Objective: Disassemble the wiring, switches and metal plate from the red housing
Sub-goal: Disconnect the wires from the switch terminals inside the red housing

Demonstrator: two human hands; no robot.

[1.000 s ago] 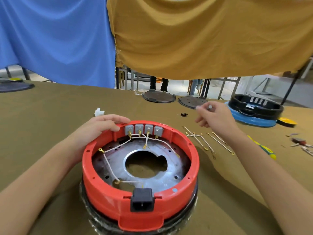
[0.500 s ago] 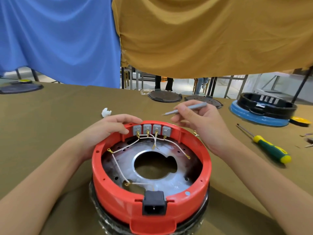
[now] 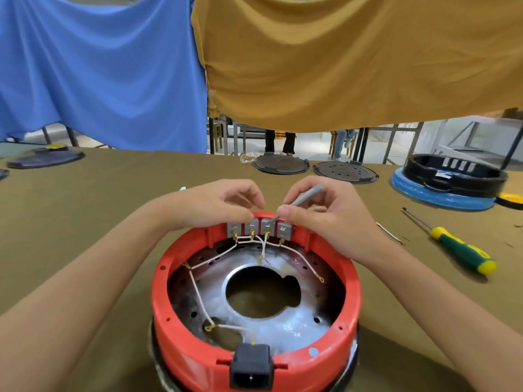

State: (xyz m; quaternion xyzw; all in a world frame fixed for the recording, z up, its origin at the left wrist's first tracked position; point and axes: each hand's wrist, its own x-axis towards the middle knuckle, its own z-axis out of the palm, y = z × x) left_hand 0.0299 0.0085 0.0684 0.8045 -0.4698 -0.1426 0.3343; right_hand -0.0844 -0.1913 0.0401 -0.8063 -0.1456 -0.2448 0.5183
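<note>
Red housing (image 3: 254,360) sits right in front of me on the olive-covered table (image 3: 85,222), open side up, and I can see straight into it. Inside lies the round metal plate (image 3: 283,321) with a big hole in its middle. White wires (image 3: 198,292) run across the plate from brass terminals up to a row of four grey switches (image 3: 260,228) set in the far wall, and a black power socket (image 3: 250,369) is fixed in the near wall.

My left hand (image 3: 215,205) rests at the far rim, its fingers curled down with the tips at the top of the left switches; I cannot tell whether they pinch anything. My right hand (image 3: 325,219), just beside it, grips a thin grey tool (image 3: 307,195), whose tip points down at the third switch.

Further right, a loose wire (image 3: 389,233) lies on the cloth, then a green-and-yellow screwdriver (image 3: 455,247). At the far right a black housing (image 3: 452,172) stands on a blue base (image 3: 435,195); what it holds I cannot make out.
</note>
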